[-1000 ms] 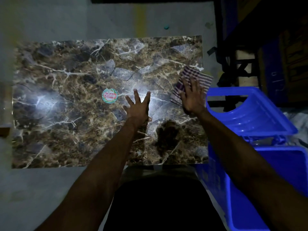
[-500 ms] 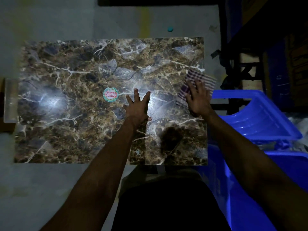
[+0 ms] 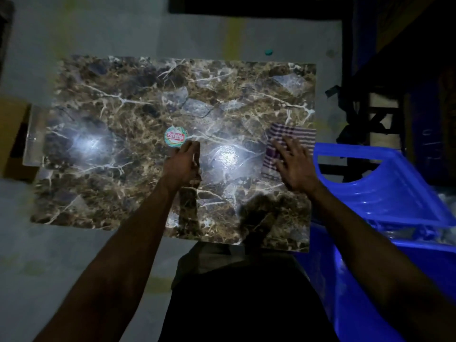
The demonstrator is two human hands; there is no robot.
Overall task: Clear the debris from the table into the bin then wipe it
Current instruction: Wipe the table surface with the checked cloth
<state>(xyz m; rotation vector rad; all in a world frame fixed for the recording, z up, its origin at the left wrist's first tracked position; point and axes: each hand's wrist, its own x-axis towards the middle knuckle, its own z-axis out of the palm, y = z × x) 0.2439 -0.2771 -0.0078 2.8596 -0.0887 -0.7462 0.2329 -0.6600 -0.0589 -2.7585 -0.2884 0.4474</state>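
Right hand [image 3: 294, 166] flat, fingers spread, pressing striped purple-and-white cloth [image 3: 291, 144] at right edge of brown marble-patterned table [image 3: 118, 114]; blue plastic bin [image 3: 385, 193] just beside. Left hand [image 3: 182, 164], fingers together, touching round sticker [image 3: 176, 136]. Open tabletop leftward.

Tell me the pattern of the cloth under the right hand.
The cloth has purple and white stripes, seen in the head view.

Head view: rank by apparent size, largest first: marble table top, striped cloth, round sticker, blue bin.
1. marble table top
2. blue bin, cropped by the frame and nearer the camera, so its rank is unsure
3. striped cloth, partly under the right hand
4. round sticker
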